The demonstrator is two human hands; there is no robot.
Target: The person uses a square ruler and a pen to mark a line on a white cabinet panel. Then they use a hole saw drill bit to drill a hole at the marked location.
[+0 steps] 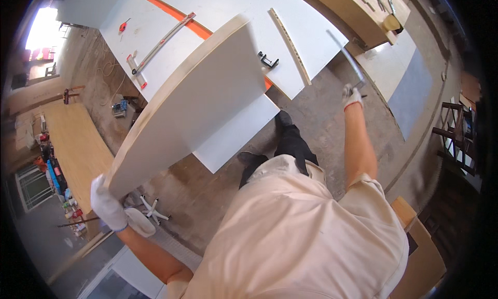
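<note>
A large white board with a pale wood-coloured edge stands tilted across the white worktable. At its near left corner my left hand, in a white glove, is closed round the edge. My right hand, gloved too, is off to the right, away from the board. Its fingers are wrapped round the lower end of a long thin metal bar tool, whose far end is smeared by motion. On the worktable lie a red-tipped bar clamp, a small black clamp and a long narrow strip.
A white panel shows below the board, by my feet. To the left are a long wooden bench and a white star-shaped base. Tools lie on a wooden cabinet at the upper right. A dark rack stands far right.
</note>
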